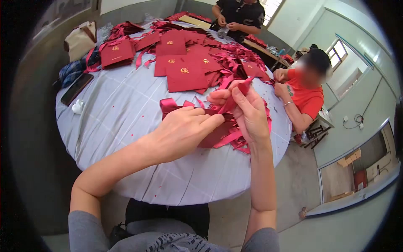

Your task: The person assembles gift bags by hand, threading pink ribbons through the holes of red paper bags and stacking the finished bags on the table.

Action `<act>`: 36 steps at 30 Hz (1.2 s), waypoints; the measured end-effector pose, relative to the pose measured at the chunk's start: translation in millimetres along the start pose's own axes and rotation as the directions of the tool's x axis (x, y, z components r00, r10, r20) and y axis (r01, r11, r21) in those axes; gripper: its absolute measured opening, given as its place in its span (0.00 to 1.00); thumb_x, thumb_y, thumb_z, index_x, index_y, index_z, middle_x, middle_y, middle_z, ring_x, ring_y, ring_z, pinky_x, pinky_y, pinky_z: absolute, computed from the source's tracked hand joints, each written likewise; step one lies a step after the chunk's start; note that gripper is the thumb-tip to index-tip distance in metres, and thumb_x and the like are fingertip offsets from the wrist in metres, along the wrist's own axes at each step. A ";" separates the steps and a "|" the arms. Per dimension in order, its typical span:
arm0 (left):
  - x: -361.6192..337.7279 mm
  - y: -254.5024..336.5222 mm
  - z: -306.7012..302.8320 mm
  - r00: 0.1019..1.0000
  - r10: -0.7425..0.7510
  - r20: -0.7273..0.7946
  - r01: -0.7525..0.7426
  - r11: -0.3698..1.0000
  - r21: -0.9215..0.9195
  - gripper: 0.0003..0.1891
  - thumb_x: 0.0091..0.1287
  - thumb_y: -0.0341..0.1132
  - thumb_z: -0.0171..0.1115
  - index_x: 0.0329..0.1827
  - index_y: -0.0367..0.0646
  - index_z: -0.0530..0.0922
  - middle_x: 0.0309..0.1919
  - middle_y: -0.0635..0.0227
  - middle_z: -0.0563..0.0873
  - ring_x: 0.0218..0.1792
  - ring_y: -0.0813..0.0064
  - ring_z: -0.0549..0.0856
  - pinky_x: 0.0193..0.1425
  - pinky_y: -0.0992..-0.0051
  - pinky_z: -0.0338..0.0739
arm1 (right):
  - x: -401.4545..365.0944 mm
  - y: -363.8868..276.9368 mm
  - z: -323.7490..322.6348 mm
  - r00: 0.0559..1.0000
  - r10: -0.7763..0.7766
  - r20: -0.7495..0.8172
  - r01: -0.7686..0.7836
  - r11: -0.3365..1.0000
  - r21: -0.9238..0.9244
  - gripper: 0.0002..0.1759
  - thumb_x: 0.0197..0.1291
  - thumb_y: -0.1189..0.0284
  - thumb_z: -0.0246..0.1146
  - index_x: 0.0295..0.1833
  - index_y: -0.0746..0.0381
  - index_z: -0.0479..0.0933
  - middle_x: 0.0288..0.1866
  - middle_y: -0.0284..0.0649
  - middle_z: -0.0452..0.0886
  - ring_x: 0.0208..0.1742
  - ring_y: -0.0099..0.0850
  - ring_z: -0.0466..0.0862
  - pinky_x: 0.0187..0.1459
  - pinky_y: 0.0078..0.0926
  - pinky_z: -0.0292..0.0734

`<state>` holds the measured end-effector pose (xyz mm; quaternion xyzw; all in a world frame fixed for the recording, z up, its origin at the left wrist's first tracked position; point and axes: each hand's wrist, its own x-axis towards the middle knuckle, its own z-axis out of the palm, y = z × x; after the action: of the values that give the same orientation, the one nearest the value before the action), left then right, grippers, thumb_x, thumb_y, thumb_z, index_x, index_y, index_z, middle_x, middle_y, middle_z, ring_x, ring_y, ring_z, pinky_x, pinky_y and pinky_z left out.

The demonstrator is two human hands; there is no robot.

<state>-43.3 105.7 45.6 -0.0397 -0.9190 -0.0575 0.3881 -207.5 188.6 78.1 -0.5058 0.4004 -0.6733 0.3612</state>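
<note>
My right hand [247,107] is raised over the near right part of the table, its thumb and fingers pinched on a red satin ribbon [228,106]. The ribbon's end sticks up above the fingertips. Lower and to the left, my left hand [180,130] is closed, palm down, its fingertips at the lower part of the same ribbon; the exact grip is partly hidden. Beneath both hands lie dark red paper bags [216,135] with ribbon handles, partly covered by my left hand. Loose ribbon ends [237,138] trail to the right.
Many red bags with gold lettering [184,76] are heaped on the round, white-covered table [113,147]. At left lie a phone [77,89], a crumpled white tissue [77,106] and a cream bag [81,42]. One person in orange [308,98] sits at right; another in black [241,14] stands behind.
</note>
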 end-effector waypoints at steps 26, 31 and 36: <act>2.0 -3.5 5.3 0.995 0.037 -0.096 -0.040 0.999 -0.030 0.14 0.50 0.27 0.58 0.42 0.40 0.78 0.30 0.63 0.83 0.34 0.63 0.83 0.37 0.67 0.77 | -24.9 13.6 4.2 0.990 0.106 -0.096 -0.126 0.964 -0.234 0.17 0.72 0.67 0.53 0.48 0.70 0.79 0.39 0.36 0.84 0.39 0.20 0.80 0.42 0.16 0.75; -0.4 -2.3 -25.6 0.908 0.004 -0.418 -0.038 0.997 -0.072 0.08 0.54 0.22 0.65 0.36 0.39 0.77 0.27 0.62 0.79 0.33 0.60 0.78 0.39 0.66 0.73 | -21.0 23.8 8.5 0.972 -0.118 -0.203 0.018 0.899 -0.438 0.17 0.71 0.65 0.53 0.42 0.67 0.80 0.35 0.36 0.83 0.35 0.19 0.79 0.39 0.16 0.73; -46.2 -18.2 -55.8 0.848 -0.514 -0.132 0.503 0.858 -0.107 0.22 0.74 0.45 0.47 0.32 0.33 0.76 0.27 0.58 0.80 0.31 0.62 0.78 0.38 0.67 0.72 | -19.8 21.8 5.9 0.979 -0.111 -0.174 0.005 0.855 -0.518 0.19 0.72 0.62 0.52 0.39 0.68 0.78 0.33 0.38 0.83 0.33 0.21 0.80 0.38 0.18 0.75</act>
<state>26.2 78.7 49.7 0.1961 -0.8611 -0.1924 0.4279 -195.5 196.1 51.7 -0.5265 0.5841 -0.5990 0.1509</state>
